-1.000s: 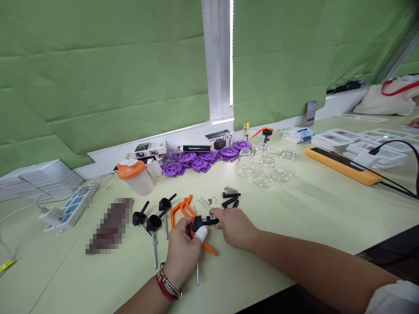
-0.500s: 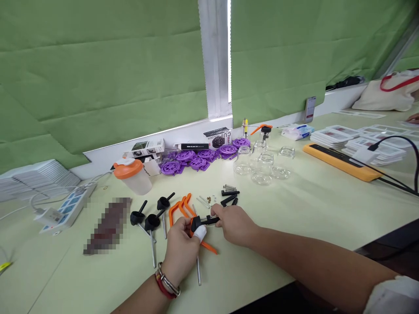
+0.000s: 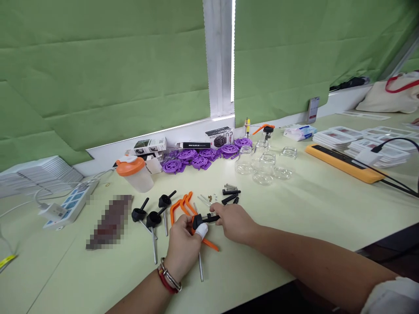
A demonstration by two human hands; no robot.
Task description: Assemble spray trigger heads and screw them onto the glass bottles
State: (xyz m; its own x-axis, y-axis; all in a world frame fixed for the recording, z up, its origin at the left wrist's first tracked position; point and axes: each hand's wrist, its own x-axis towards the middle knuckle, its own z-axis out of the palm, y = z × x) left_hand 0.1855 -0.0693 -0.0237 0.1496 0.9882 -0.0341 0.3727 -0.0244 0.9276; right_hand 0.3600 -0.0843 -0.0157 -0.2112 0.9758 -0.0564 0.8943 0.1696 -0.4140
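Observation:
Pinched in the fingers of my left hand (image 3: 183, 242) is a black plastic fitting (image 3: 197, 221); a white wrapping covers the thumb. A metal rod and an orange crank-like arm (image 3: 210, 244) stick out below it. My right hand (image 3: 234, 221) grips a black cylindrical piece that meets the fitting from the right; its far end is hidden by the fingers. To the left lie several black cup-shaped fittings (image 3: 153, 219) with metal rods. Bent orange arms (image 3: 175, 211) rest behind my left hand. Beyond my right hand are springs (image 3: 231, 187), black tubes (image 3: 229, 199) and thin metal pins (image 3: 205, 200).
Clear glass jars (image 3: 262, 170) stand at the back, beside purple plastic wheel-like parts (image 3: 173, 166). An orange-lidded shaker bottle (image 3: 139, 179) and a white power strip (image 3: 70, 206) are on the left. At right are a yellow power strip (image 3: 343, 163) and stacked white frames (image 3: 334, 137).
The camera view has shifted slightly. Both hands keep the same hold on the black pieces, with little visible movement between them.

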